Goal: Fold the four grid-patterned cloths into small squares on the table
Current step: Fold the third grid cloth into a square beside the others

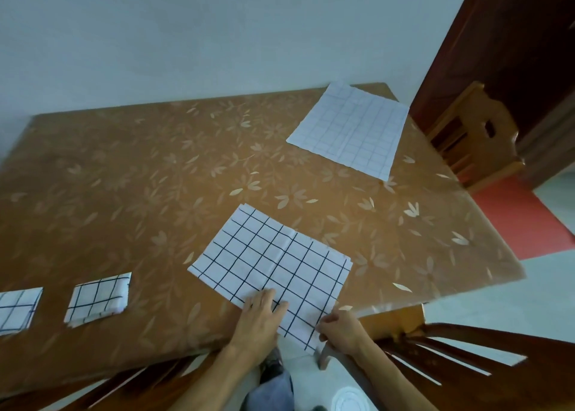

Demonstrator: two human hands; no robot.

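Left hand (263,315) lies flat on the half-folded cloth (270,258), palm down, fingers straight and a bit spread, pressing the near edge onto the table (124,177). Right hand (340,326) is just beside it at the cloth's near right edge. Its fingers are curled and the thumb's on top, so it looks like it's pinching the fabric there. Both forearms come up from the bottom of the view.

That cloth is a long rectangle with bold black grid lines, lying at an angle near the front edge of the table, and its near corner hangs off the edge a little.

The spread-out cloth (351,130) lies flat over at the far right corner, well apart, with much fainter lines. On the left sit a folded square (98,298) and a second folded square (17,309), near each other but not touching.

There's a light wooden chair (476,137) past the table's right side, in front of a dark door (513,37). A dark chair back (466,351) sits right by the right forearm.

The second folded square is cut off by the left edge of the view. There's a white round thing (351,401) on the floor at the bottom, can't tell what it is.
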